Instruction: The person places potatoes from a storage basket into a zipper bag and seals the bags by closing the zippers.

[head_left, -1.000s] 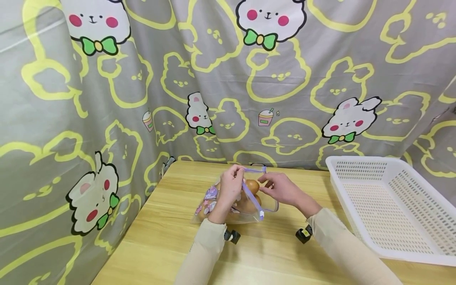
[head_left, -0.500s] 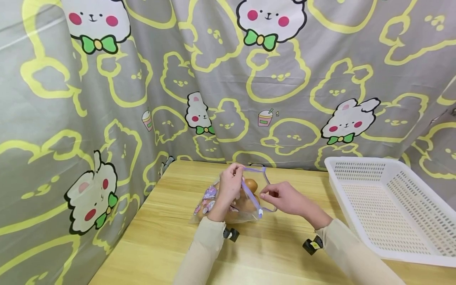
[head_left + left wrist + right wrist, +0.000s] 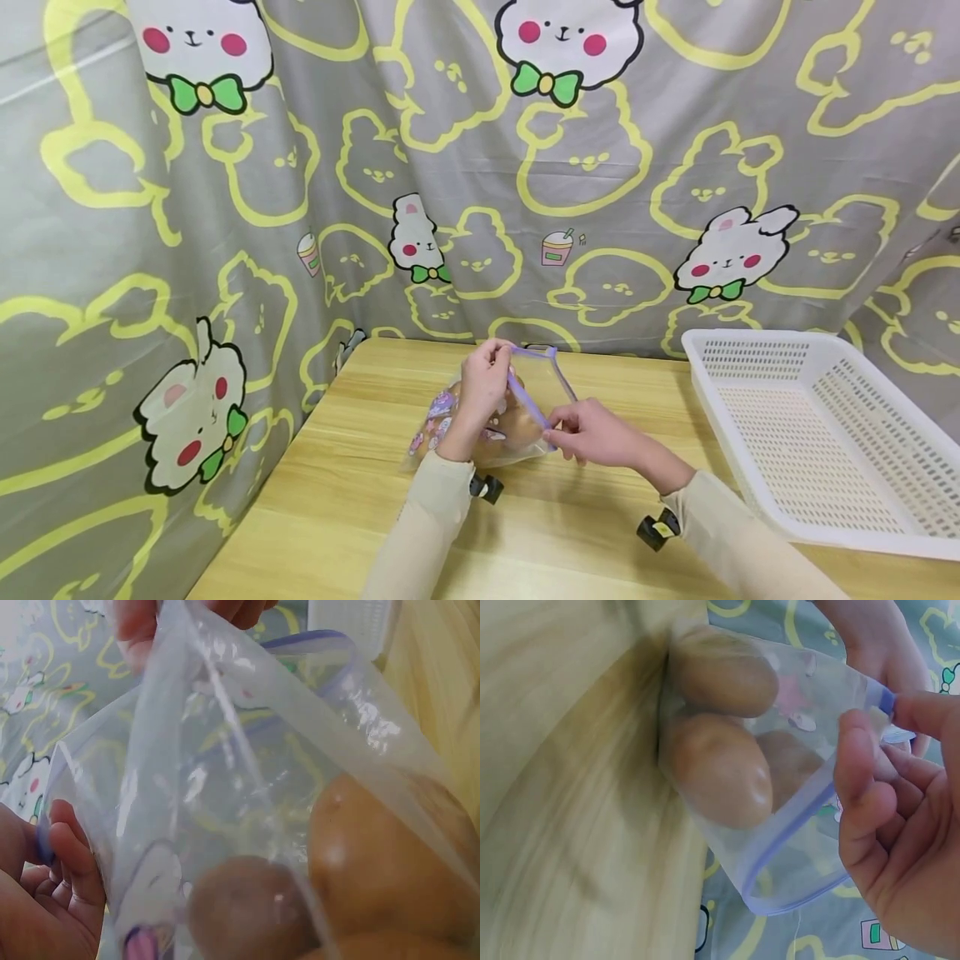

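Observation:
A clear zip bag point(image 3: 450, 425) with a purple zip strip and printed cartoon pictures lies on the table. Inside are several smooth, brown, egg-shaped things point(image 3: 724, 769); their exact kind I cannot tell. My left hand point(image 3: 485, 382) pinches the far upper part of the bag's mouth, its fingers point(image 3: 75, 859) curled at the purple edge. With thumb and forefinger, my right hand point(image 3: 600, 433) holds the near end of the zip strip, beside the white slider point(image 3: 879, 718). Between the two hands the mouth gapes, its other purple edge point(image 3: 802, 900) standing apart.
To the right stands a white perforated plastic basket point(image 3: 716, 417). A grey curtain point(image 3: 480, 167) with cartoon rabbits hangs behind and to the left of the wooden table point(image 3: 322, 517). A black wrist camera point(image 3: 657, 527) sits below my right wrist.
My right hand has left the bag's opening, drawn back toward me, and now pinches the near end of the zip strip. My left hand keeps its hold and has risen slightly.

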`<state>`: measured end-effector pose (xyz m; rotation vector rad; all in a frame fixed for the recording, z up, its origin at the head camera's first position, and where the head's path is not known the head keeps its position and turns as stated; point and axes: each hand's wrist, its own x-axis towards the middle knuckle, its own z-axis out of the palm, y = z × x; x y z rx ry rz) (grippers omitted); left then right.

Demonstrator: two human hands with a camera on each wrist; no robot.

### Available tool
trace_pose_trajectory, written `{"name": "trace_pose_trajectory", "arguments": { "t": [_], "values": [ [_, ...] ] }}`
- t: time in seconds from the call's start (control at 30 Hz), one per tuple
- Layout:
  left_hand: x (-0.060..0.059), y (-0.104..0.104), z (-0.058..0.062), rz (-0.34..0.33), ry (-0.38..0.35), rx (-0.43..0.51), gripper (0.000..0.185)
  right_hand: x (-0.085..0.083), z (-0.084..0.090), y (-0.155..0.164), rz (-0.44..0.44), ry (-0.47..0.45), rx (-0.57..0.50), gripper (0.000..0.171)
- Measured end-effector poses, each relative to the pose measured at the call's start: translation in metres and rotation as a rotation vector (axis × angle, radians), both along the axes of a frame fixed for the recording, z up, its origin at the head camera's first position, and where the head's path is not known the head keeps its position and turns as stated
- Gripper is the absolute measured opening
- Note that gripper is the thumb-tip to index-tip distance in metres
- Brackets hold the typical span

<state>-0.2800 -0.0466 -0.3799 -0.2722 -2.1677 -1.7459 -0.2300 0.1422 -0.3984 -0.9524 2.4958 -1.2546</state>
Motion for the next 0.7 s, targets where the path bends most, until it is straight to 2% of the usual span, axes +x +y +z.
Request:
{"name": "trace_pose_trajectory", "arguments": {
  "t": [0.13,0.27,0.47,0.6,0.7],
  "values": [
    [0.001,-0.002,0.004,-0.014,0.001,-0.015,0.018,-0.002,0.002,0.003,-0.045,0.034,-0.021,0.013],
    [0.001,-0.004,0.011,-0.028,0.016,-0.033,0.018,-0.005,0.007,0.008,-0.131,0.125,-0.023,0.013],
    [0.002,-0.010,0.018,-0.025,0.038,-0.055,0.018,-0.007,0.020,0.019,-0.253,0.358,0.022,0.012],
    [0.002,-0.014,0.022,-0.012,0.086,-0.109,0.015,-0.010,0.028,0.027,-0.315,0.534,0.032,0.011],
    [0.002,-0.017,0.024,0.035,0.127,-0.170,0.011,-0.013,0.033,0.031,-0.335,0.626,0.018,0.010]
  ]
}}
